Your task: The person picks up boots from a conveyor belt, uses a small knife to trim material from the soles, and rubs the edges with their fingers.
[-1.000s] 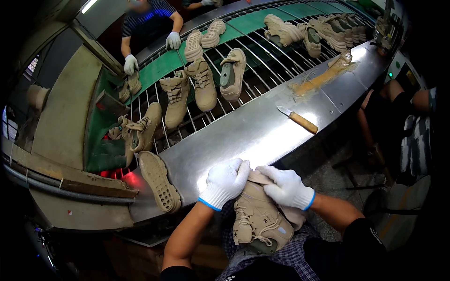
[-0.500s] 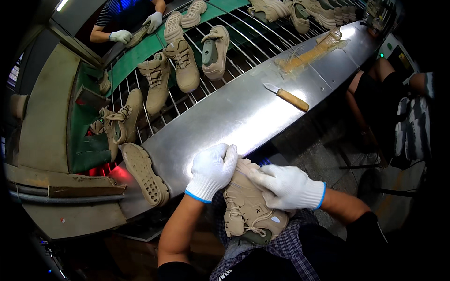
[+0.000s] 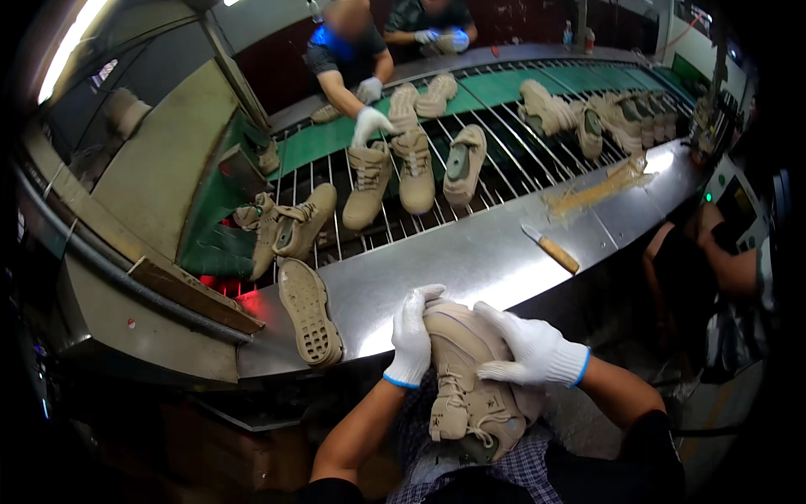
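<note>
A beige lace-up shoe (image 3: pixel 453 367) lies in my lap, toe pointing away from me. My left hand (image 3: pixel 411 338), in a white knit glove with a blue cuff, presses along the left side of the toe. On the other side my right hand (image 3: pixel 537 346), gloved the same way, cups the shoe with thumb and fingers apart. Between them the two hands hold the shoe. The edge of its sole is mostly hidden by the right hand. Left of my left hand, a loose beige sole (image 3: pixel 306 307) lies on the metal ledge (image 3: pixel 403 277).
A knife (image 3: pixel 554 251) with a wooden handle lies on the ledge, near brown tape (image 3: pixel 600 191). Beyond is a rod conveyor with several beige shoes (image 3: pixel 417 176). One co-worker's gloved hand (image 3: pixel 369 126) touches a shoe there. A metal housing (image 3: pixel 172 311) stands left; another person sits at right.
My view has tilted up and shifted left. My left hand has opened from a closed grip at the toe to lie along its side; my right fingers have spread. A co-worker has reached to a shoe.
</note>
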Demonstrator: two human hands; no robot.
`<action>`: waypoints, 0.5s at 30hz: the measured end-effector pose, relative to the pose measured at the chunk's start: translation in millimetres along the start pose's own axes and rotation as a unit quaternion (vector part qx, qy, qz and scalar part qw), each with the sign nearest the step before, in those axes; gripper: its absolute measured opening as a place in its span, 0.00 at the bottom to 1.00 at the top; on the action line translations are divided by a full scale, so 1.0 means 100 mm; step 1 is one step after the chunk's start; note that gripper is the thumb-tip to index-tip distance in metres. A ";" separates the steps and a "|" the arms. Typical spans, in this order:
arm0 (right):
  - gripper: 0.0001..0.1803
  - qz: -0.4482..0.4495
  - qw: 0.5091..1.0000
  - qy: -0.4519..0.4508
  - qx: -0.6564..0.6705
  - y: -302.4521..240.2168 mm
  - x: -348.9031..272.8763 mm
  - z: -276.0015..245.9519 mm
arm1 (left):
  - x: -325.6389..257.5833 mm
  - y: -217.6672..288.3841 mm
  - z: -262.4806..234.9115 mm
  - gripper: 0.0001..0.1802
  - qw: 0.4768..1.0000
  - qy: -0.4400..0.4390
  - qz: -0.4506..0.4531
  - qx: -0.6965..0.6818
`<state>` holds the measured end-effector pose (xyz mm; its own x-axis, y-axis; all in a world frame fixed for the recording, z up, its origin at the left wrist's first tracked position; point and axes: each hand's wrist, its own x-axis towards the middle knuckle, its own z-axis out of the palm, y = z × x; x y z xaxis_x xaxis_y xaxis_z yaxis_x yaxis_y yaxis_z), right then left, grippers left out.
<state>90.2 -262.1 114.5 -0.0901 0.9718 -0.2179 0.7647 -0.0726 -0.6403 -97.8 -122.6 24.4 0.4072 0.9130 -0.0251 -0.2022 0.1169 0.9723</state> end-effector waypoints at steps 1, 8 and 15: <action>0.56 -0.035 0.999 0.006 0.009 -0.09 0.10 -0.10 | -0.01 0.12 0.05 0.29 1.000 -0.011 0.027 0.010; 0.48 -0.170 0.983 0.009 -0.070 -0.42 0.25 -0.25 | -0.37 0.69 0.14 0.25 0.989 -0.020 0.125 0.079; 0.43 -0.209 0.965 0.115 -0.111 -0.25 -0.05 0.04 | -0.48 0.67 0.09 0.18 0.999 -0.033 0.030 0.030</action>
<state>69.3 -266.3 128.7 -0.2963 0.9316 0.2106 0.8118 0.3618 -0.4583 -123.3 -162.4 92.6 0.4549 0.8893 0.0464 -0.1742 0.0378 0.9840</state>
